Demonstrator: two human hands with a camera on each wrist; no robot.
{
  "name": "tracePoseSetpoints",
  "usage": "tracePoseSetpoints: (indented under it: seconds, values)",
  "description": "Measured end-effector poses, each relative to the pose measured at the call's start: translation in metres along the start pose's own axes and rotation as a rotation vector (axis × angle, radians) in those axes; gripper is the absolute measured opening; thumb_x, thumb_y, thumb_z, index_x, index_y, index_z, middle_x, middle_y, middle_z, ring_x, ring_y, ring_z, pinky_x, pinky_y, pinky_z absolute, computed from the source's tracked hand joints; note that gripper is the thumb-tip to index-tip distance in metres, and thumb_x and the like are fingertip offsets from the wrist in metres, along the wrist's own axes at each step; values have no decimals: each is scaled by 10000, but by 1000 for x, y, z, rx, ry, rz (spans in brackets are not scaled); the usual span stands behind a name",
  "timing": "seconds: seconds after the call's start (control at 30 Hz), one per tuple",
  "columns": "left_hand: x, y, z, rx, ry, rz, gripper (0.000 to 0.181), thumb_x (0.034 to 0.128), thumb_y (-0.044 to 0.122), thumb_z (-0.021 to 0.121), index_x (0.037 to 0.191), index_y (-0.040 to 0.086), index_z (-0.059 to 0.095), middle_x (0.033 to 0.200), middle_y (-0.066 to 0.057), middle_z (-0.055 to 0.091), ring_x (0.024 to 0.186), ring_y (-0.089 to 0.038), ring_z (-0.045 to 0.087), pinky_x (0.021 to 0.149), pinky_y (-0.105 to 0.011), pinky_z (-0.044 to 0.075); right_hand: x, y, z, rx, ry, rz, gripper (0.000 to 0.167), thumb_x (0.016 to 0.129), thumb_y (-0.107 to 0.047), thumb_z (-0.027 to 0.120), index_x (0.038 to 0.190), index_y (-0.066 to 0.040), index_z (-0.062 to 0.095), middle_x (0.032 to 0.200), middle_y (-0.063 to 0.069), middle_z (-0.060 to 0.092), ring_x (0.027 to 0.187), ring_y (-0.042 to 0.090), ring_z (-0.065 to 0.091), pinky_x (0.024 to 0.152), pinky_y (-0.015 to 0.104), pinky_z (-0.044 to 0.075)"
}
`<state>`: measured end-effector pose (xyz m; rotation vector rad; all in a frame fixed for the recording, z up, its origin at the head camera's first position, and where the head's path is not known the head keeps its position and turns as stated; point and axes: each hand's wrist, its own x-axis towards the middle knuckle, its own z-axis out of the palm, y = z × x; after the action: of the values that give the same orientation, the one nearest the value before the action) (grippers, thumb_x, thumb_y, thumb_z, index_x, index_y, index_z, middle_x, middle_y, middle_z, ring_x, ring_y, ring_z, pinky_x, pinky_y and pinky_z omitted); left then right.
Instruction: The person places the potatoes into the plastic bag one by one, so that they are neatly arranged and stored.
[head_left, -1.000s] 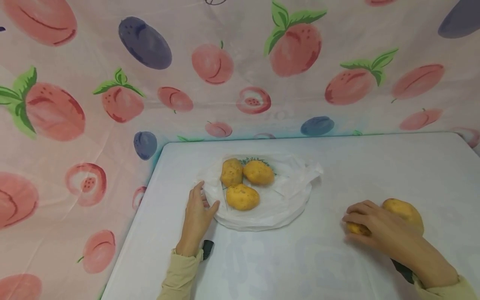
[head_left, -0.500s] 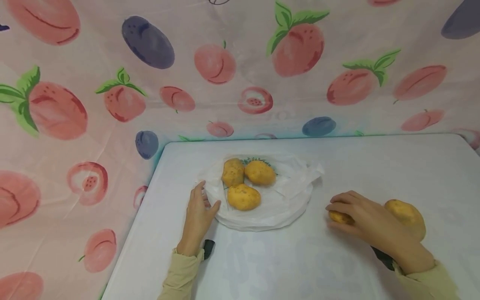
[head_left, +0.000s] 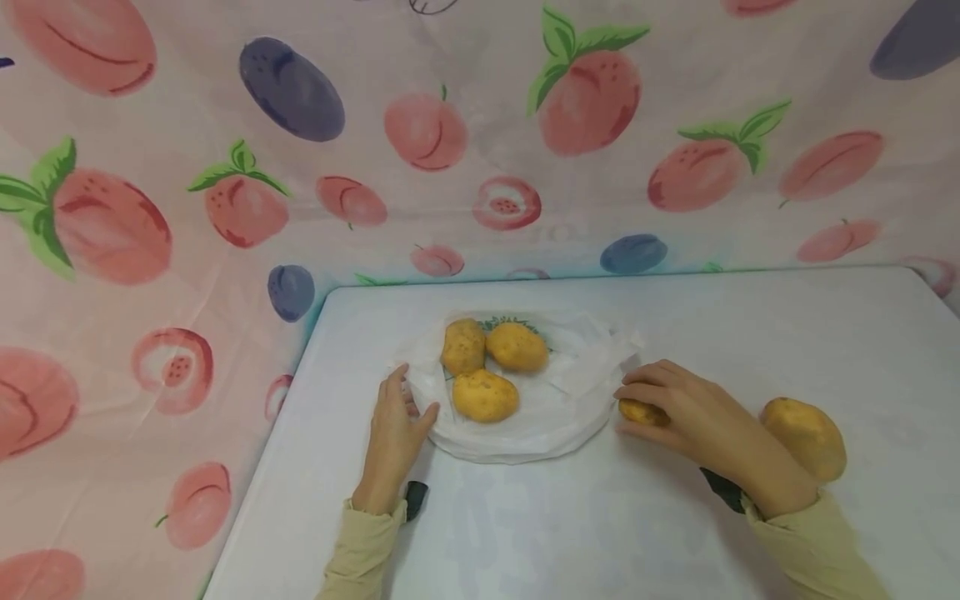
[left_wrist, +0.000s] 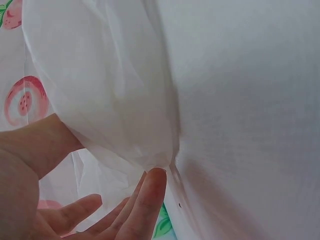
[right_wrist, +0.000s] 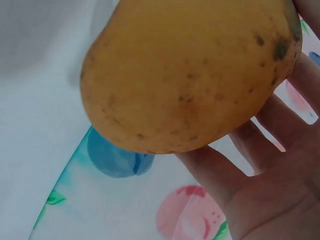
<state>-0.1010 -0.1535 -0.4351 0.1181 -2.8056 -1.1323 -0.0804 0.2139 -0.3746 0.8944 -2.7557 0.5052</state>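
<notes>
Both forearms (head_left: 772, 483) are covered by creased beige sleeves (head_left: 362, 540); at each wrist a small black unit (head_left: 416, 501) is worn.

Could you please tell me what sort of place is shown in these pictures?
Probably an indoor work corner, perhaps arranged for recording: a white table with fruit-patterned sheeting along its far and left sides, and three potatoes lying on a thin white bag.
</notes>
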Motion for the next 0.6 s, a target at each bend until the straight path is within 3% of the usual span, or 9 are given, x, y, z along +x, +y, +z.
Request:
tracePoseSetpoints:
  seconds: [0.5, 0.6]
  values:
    - [0, -1, 1, -6, 7, 0, 733, 859, 63, 759, 1466, 1, 353, 1304, -227, 500, 998, -311, 625, 832, -417, 568, 36, -21, 6, 67, 7, -5, 341, 802, -357, 823, 1056, -141, 751, 1101, 29, 664, 1057, 213, 608, 873, 422, 570]
    - [1, -2, 1, -5, 9, 5, 731, 859, 62, 759, 1464, -1, 355, 1301, -227, 502, 996, -312, 626, 830, -418, 568, 43, -24, 8, 91, 24, 2, 347, 795, -363, 830, 1048, -138, 754, 1097, 33, 667, 1057, 216, 609, 970, 468, 529]
